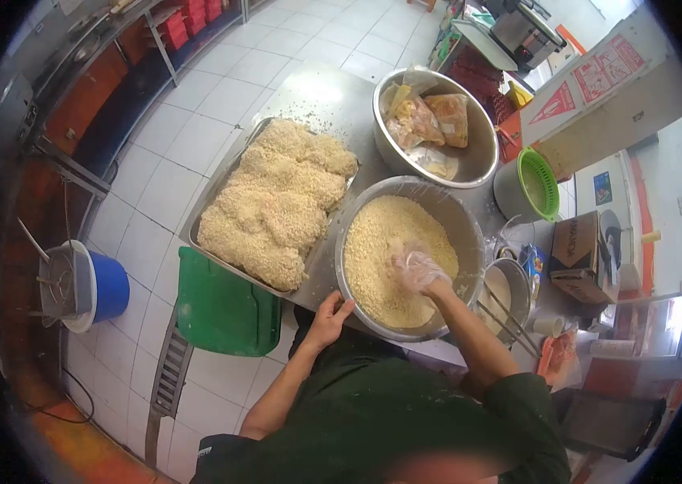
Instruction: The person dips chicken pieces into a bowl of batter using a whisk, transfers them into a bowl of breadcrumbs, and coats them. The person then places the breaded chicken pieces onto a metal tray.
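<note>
A large metal bowl [471,234] full of pale yellow crumbs [389,234] stands at the table's near edge. My left hand [329,319] is bare and grips the bowl's rim at its lower left, thumb on the edge. Inside the bowl, my right hand [420,270] wears a clear plastic glove and presses into the crumbs. Its fingertips are buried, so whether they hold anything is hidden. To the left, a metal tray [216,256] bears a heap of crumb-coated pieces [276,198].
Behind is a metal bowl [482,133] with plastic bags of food [446,117]. At right are a smaller bowl with tongs [506,310], a green colander [536,181] and a cardboard box [579,254]. A green bin [228,310] and a blue bucket [109,286] stand at left.
</note>
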`<state>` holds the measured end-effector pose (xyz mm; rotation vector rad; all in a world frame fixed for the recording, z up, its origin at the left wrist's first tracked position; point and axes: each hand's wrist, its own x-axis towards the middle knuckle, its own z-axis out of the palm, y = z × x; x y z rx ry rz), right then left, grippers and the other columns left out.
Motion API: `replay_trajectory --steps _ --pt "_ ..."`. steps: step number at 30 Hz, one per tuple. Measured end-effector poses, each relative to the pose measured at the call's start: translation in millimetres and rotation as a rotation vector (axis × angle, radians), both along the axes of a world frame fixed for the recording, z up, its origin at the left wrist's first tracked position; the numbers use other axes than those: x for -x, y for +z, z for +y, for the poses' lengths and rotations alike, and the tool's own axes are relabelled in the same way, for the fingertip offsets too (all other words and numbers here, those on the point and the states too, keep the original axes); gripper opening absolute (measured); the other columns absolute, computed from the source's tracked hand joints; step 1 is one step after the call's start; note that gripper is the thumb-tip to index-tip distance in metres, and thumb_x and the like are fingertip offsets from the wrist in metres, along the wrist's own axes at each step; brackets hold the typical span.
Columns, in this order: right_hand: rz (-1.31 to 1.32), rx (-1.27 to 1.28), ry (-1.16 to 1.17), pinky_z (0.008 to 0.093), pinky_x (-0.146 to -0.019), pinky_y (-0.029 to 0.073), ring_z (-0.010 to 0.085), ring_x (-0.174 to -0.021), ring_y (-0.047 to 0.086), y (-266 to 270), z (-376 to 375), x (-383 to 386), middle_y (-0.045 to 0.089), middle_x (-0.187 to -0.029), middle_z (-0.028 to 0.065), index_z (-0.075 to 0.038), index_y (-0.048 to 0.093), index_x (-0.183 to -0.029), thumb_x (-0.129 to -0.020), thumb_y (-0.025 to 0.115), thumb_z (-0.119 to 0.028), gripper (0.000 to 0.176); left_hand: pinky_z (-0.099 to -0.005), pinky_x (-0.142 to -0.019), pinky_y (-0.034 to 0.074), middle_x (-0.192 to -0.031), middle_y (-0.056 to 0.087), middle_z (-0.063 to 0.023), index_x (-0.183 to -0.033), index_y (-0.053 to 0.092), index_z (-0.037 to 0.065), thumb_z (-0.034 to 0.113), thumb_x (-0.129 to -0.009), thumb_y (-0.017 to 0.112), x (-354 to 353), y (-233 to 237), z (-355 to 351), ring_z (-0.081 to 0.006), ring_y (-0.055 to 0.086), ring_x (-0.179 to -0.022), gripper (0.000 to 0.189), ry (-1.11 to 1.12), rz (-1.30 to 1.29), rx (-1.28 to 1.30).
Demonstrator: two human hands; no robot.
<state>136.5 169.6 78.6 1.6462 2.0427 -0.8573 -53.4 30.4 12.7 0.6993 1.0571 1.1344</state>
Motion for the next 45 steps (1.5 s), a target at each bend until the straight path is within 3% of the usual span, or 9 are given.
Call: replay_trajectory --steps 9,12,14,18,20,29,36,42,45 --pt "-0.016 -0.426 -0.105 0.039 -0.112 0.005 0.0309 -0.138 0.006 -62.1 17.6 -1.1 0.007 -0.147 0.0217 0.006 0.012 -0.139 -0.09 0.029 -0.048 0.074 -0.024 -0.08 0.041 -0.095 0.057 -0.0003 -0.104 0.055 0.002 0.021 -0.092 0.053 -2.4 4.9 -2.8 -0.0077 0.05 -0.087 0.023 -0.016 0.027 -0.002" --pt "-0.468 -1.144 0.338 0.0358 -0.111 0.014 0.0308 -0.136 0.014 -98.3 10.7 -26.0 0.018 -0.144 0.0239 0.004 0.007 -0.14 -0.092 0.031 -0.041 0.07 -0.0236 -0.079 0.041 -0.094 0.057 0.0 -0.102 0.055 0.002 0.021 -0.092 0.053 -1.1 7.8 2.0 -0.007 0.05 -0.086 0.021 0.005 0.065 0.014" --pt "0.062 -0.2 -0.676 0.034 -0.104 0.029 0.0307 -0.127 0.035 -4.0 -10.9 1.4 0.038 -0.134 0.0245 0.005 0.024 -0.137 -0.088 0.042 -0.044 0.071 -0.0232 -0.078 0.041 -0.093 0.057 0.0 -0.102 0.055 0.002 0.021 -0.092 0.053 -3.4 -10.3 -5.3 -0.0071 0.05 -0.086 0.022 -0.015 0.066 0.019" --pt "-0.078 0.013 -0.393 0.0337 -0.093 0.04 0.0316 -0.112 0.051 -3.6 -7.0 -18.4 0.052 -0.121 0.0237 0.003 0.045 -0.125 -0.082 0.055 -0.043 0.064 -0.0226 -0.077 0.042 -0.091 0.056 0.0 -0.101 0.055 0.002 0.023 -0.092 0.053 -3.5 5.7 -5.5 -0.0069 0.05 -0.085 0.023 0.026 0.021 0.008" --pt "0.374 -0.028 -0.505 0.0359 -0.083 0.044 0.0283 -0.095 0.059 -64.9 2.7 -56.6 0.061 -0.105 0.0185 0.0 0.062 -0.103 -0.076 0.065 -0.038 0.046 -0.0225 -0.076 0.042 -0.09 0.056 -0.0003 -0.102 0.055 0.003 0.024 -0.091 0.054 -2.6 6.9 -3.0 -0.0073 0.051 -0.084 0.024 0.026 0.007 -0.031" --pt "0.344 -0.245 -0.58 0.0317 -0.056 0.043 0.016 -0.059 0.054 -4.5 20.0 -64.2 0.062 -0.07 0.0028 -0.001 0.067 -0.084 -0.076 0.067 -0.033 0.033 -0.0245 -0.078 0.041 -0.091 0.055 -0.0019 -0.1 0.056 0.002 0.026 -0.091 0.054 -4.3 -8.7 -3.2 -0.0094 0.05 -0.084 0.026 0.034 0.098 -0.087" --pt "0.027 -0.493 0.042 0.0382 -0.071 0.049 0.0333 -0.08 0.063 25.3 -8.7 -11.6 0.064 -0.088 0.0226 0.002 0.058 -0.106 -0.075 0.064 -0.039 0.052 -0.0249 -0.08 0.04 -0.094 0.054 -0.0038 -0.1 0.056 0.001 0.025 -0.091 0.053 -0.9 -3.5 -3.5 -0.0097 0.049 -0.089 0.025 -0.04 0.051 0.007" --pt "-0.25 -0.128 -0.195 0.0365 -0.092 0.042 0.0366 -0.108 0.053 14.2 -64.1 -1.5 0.054 -0.11 0.0309 0.01 0.033 -0.128 -0.067 0.066 -0.048 0.09 -0.0252 -0.08 0.04 -0.092 0.055 -0.0029 -0.1 0.056 0.001 0.024 -0.091 0.053 -4.8 -7.1 -3.3 -0.0095 0.049 -0.088 0.025 0.034 0.03 -0.018" --pt "-0.164 0.003 -0.214 0.0369 -0.089 0.044 0.0375 -0.104 0.055 35.7 -59.5 5.1 0.055 -0.107 0.0313 0.011 0.04 -0.122 -0.069 0.065 -0.039 0.077 -0.0254 -0.082 0.04 -0.094 0.055 -0.0026 -0.101 0.056 0.0 0.023 -0.091 0.054 -6.5 -16.1 -8.2 -0.0102 0.05 -0.089 0.025 0.025 0.056 -0.033"
